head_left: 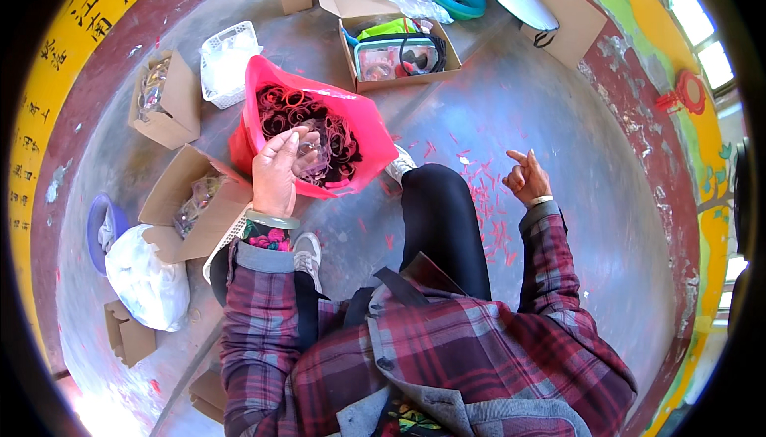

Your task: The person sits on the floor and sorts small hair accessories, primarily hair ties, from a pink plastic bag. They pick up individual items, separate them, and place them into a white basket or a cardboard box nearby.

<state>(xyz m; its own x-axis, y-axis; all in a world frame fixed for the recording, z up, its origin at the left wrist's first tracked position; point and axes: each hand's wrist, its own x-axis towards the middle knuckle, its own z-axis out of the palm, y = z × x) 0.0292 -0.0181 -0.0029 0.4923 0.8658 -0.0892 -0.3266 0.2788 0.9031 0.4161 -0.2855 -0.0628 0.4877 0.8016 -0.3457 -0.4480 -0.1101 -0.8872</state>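
The left hand (275, 170) hangs over the red bag (370, 126), thumb and fingers close together; whether they pinch anything cannot be told. Dark loops (345, 148) lie inside, plentiful; sorting seems under way, the remainder unclear. The right hand (527, 179), fingers loosely parted, reaches forward above red scraps (496, 221) on the right.

Inside a glossy pink-red plastic bag (371, 130), gaping wide — small, dark and pinkish looped bands (339, 146), heaped loosely, overlapping every way.
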